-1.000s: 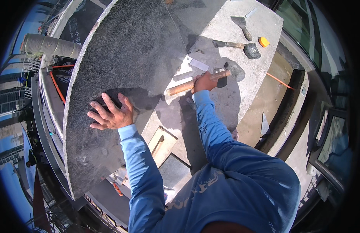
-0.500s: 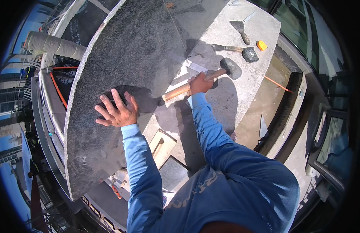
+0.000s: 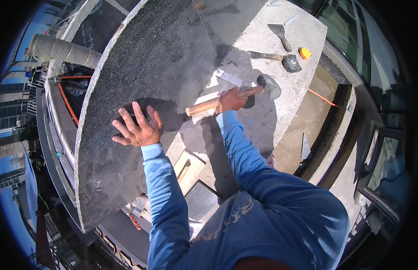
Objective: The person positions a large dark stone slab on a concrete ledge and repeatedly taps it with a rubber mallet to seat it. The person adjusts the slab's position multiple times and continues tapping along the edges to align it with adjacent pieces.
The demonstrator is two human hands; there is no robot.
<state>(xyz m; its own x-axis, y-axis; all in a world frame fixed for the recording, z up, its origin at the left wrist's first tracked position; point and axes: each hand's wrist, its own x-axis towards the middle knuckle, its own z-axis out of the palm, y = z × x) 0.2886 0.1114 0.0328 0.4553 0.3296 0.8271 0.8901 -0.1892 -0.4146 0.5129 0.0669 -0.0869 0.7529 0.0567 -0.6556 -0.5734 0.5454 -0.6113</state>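
My left hand (image 3: 139, 127) lies on a big dark grey stone slab (image 3: 146, 58) with its fingers spread. Held by its wooden handle in my right hand (image 3: 232, 100) is a rubber mallet (image 3: 202, 107), whose dark head (image 3: 269, 86) points to the right. The mallet is over the pale slab surface, and its shadow falls close by. A flat whitish strip (image 3: 229, 78) lies just beyond my right hand.
Farther right on the pale surface lie a scraper (image 3: 279, 35), a second hammer (image 3: 291, 63) with a dark head and a small yellow tool (image 3: 304, 53). A wrapped roll (image 3: 65, 51) is at the far left. A window frame (image 3: 383, 166) stands at the right.
The mallet and my right hand have shifted slightly to the left, and the mallet's head is tipped differently. My left hand has stayed on the slab nearly unmoved.
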